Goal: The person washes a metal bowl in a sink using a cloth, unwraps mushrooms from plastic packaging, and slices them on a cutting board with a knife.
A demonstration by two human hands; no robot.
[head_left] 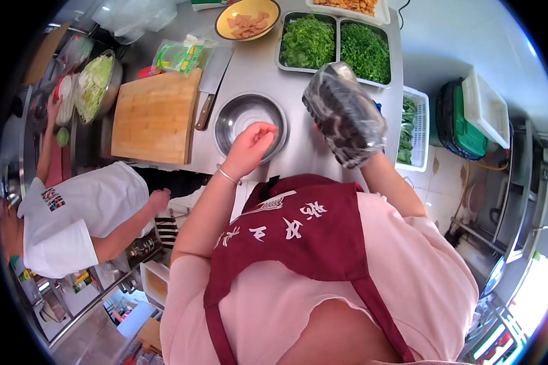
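My left hand [249,148] hovers over the near side of a steel bowl [232,115], its fingers curled together. Whether anything small sits between those fingers is hidden. With my right hand [374,163] I hold up a dark package wrapped in clear plastic [344,115], above the table's right side. The package covers most of that hand, and its contents look black but cannot be made out. Left of the bowl, a cleaver [206,109] lies beside a wooden cutting board [152,118].
Chopped greens fill two steel trays [278,61] at the back of the steel table [249,73]. A yellow bowl [223,29] holds sliced pinkish food. Shredded cabbage [94,88] is in a bowl at left, near a co-worker in white [85,213]. A white basket [424,131] with greens stands right.
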